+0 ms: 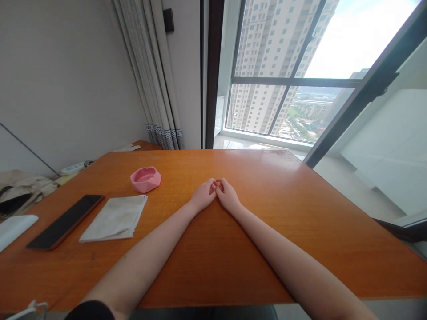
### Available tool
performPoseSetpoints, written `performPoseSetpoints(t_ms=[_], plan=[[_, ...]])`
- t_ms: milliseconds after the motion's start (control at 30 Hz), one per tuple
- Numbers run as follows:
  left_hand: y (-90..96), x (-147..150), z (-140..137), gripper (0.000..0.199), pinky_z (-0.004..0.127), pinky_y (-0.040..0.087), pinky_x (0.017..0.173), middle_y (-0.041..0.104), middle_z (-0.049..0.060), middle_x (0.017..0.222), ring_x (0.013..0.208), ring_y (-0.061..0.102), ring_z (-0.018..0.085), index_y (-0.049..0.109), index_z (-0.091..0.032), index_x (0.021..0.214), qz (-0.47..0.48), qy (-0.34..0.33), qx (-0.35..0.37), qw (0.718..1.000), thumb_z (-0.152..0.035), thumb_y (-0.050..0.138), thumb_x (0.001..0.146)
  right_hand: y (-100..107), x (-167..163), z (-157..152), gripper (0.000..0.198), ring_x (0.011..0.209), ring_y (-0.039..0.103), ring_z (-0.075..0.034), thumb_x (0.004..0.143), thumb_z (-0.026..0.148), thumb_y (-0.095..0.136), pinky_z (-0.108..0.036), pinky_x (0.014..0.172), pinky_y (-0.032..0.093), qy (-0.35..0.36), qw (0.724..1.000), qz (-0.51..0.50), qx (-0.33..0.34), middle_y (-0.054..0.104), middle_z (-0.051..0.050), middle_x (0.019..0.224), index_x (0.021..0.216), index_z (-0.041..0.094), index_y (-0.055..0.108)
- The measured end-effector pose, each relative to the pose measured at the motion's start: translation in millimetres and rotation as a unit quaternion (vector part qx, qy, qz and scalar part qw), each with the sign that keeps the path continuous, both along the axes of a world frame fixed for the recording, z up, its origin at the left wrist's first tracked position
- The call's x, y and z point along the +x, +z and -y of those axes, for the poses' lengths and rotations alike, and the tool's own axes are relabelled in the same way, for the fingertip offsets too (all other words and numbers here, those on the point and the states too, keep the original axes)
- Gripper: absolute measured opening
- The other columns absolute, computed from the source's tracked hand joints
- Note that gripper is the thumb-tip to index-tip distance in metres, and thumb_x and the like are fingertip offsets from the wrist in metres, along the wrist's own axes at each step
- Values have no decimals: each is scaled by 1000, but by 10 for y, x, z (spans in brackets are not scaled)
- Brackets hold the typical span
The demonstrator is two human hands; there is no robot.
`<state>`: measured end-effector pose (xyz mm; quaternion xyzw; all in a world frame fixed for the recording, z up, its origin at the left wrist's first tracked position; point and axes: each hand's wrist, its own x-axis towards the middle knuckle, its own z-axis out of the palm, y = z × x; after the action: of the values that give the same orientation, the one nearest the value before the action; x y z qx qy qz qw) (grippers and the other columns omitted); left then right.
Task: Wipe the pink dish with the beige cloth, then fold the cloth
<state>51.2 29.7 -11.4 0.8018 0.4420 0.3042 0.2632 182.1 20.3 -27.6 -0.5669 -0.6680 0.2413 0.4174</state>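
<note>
My left hand (202,196) and my right hand (228,194) rest together on the middle of the brown wooden table (293,213). Their fingers curl inward and meet at the fingertips. I see nothing held between them, though the inner sides of the palms are partly hidden. Nearest on the left stands a pink faceted bowl (146,179), shaped like an ashtray, apart from my left hand. In front of it lies a folded pale cloth (115,218).
Left of the cloth lies a dark phone-like slab (66,221), with a white object (16,229) beyond it at the edge. A fabric bag (25,189) and a power strip (74,168) sit beside the table. A curtain (150,71) hangs behind; a window (267,106) is at the back right.
</note>
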Motion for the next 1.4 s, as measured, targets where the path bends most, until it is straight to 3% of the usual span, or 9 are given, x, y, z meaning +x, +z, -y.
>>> performPoseSetpoints(t_ms=[133,267,933,1033,1100,1167,1233,1333,1400], plan=[[36,-68,37,9,27,37,61,55,1,71,65,50,15,48,-19,76,-57,-34,57,996,-27,47,80,18,1,41,12,74,54,-16,79,21,43,-28,70,40,23,999,44,5,61,-1,80,85,22,54],[58,-141,77,8,27,35,60,54,2,71,65,48,15,46,-19,71,-73,-50,60,994,-24,47,76,29,-28,99,10,75,54,-16,79,18,44,-27,68,39,41,995,90,19,61,-2,81,82,22,53],[42,-145,86,8,27,37,61,54,2,71,65,48,15,49,-18,72,-76,-66,60,993,-24,47,77,9,4,116,10,73,54,-15,80,22,44,-27,70,40,59,995,79,23,61,-1,78,81,22,54],[65,-142,89,9,28,41,65,56,3,74,68,50,16,51,-18,75,-109,-69,69,989,-24,46,79,6,17,104,11,71,53,-15,81,24,44,-27,68,40,67,995,73,24,59,0,76,81,22,54],[155,-200,86,10,31,43,76,59,5,82,78,54,18,54,-18,81,-136,-77,114,981,-22,44,80,5,36,89,14,66,51,-15,82,27,43,-26,65,39,73,996,46,18,56,1,71,87,22,55],[308,-345,81,15,38,37,95,61,6,95,92,54,19,55,-19,89,-152,-36,190,969,-19,42,81,5,54,72,19,62,50,-14,83,31,42,-26,62,39,70,998,-1,5,52,3,66,93,22,55],[480,-582,77,19,44,23,107,60,6,103,102,51,20,55,-20,95,-157,92,257,949,-18,40,83,9,63,63,22,61,49,-14,84,33,40,-26,61,39,60,997,-40,-3,50,4,65,96,21,54],[642,-1023,75,24,57,15,107,56,11,112,110,47,27,52,-15,105,-181,310,279,891,-23,39,86,18,52,69,22,62,50,-14,83,33,40,-26,62,39,57,997,-46,1,50,3,66,95,21,55],[634,-1277,66,34,64,19,101,53,16,117,113,45,32,47,-11,115,-197,377,237,873,-28,38,87,25,40,77,21,62,50,-14,84,32,40,-26,62,38,64,997,-37,5,51,3,66,94,21,55]])
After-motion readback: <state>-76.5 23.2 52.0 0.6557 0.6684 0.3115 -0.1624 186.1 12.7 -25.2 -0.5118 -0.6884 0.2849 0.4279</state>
